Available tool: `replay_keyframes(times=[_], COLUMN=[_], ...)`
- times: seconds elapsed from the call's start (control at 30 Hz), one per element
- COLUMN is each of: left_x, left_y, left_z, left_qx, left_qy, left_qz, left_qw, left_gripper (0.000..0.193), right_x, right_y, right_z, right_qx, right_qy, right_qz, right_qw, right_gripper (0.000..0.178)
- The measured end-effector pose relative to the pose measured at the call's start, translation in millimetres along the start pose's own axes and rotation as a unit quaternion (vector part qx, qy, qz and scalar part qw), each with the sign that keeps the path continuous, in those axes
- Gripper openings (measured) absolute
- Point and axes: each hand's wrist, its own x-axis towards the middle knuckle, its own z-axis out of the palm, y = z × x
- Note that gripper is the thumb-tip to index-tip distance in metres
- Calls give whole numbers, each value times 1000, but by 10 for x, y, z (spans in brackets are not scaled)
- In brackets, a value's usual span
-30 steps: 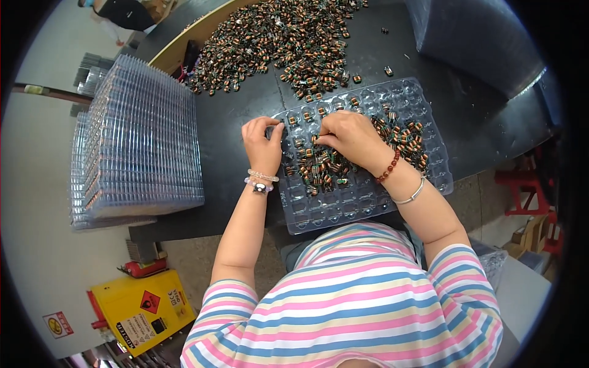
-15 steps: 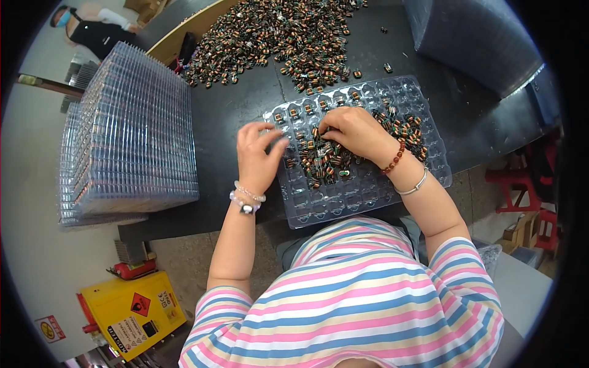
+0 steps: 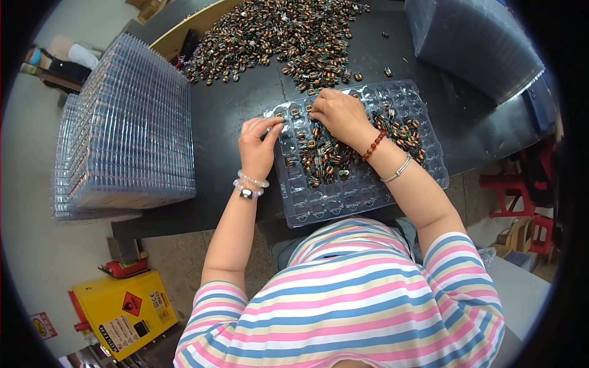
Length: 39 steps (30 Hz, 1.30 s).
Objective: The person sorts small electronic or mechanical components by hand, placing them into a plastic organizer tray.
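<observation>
A clear plastic tray (image 3: 362, 205) with rows of small pockets lies on the dark table in front of me. Small copper-and-green wound coils (image 3: 320, 161) are heaped loosely across its middle, and several sit in pockets along the far row. My left hand (image 3: 257, 147) is at the tray's left edge, thumb and fingertips pinched together by the far left pockets; whatever is between them is too small to make out. Over the far row, my right hand (image 3: 345, 116) points its pinched fingers down at a pocket, its fingertips partly hiding what they hold.
Beyond the tray spreads a big pile of loose coils (image 3: 270, 37) beside a wooden edge (image 3: 178, 30). Tall stacks of clear trays stand at left (image 3: 132, 129) and far right (image 3: 472, 49). Below left is a yellow cabinet (image 3: 126, 313); red stools (image 3: 512, 193) stand at right.
My right hand has moved away from me and slightly left, from the heap to the far row of pockets. My left hand's fingers have closed from spread to a pinch at the tray edge.
</observation>
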Motion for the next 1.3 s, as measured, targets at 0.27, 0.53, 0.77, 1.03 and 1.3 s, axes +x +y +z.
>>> replay_keyframes(times=[0.27, 0.53, 0.77, 1.03, 1.3], left_x=[77, -116, -168, -64, 19], left_y=[-52, 178, 275, 328, 306], left_z=[78, -50, 44, 16, 64], left_qx=[146, 120, 109, 30, 143], left_qy=[14, -69, -114, -166, -163], left_qz=[96, 98, 131, 16, 96], left_qw=[984, 986, 979, 986, 972], left_gripper=[9, 17, 16, 19, 26], right_x=[-33, -316, -353, -307, -396], right_y=[-26, -179, -253, -199, -168], right_z=[-28, -341, -406, -389, -303], right_qx=[7, 66, 48, 62, 106], right_qy=[-10, -112, -125, -114, -91], right_qz=[9, -59, -43, -46, -55], right_qw=[1000, 990, 990, 990, 989], right_gripper=[11, 23, 18, 14, 15])
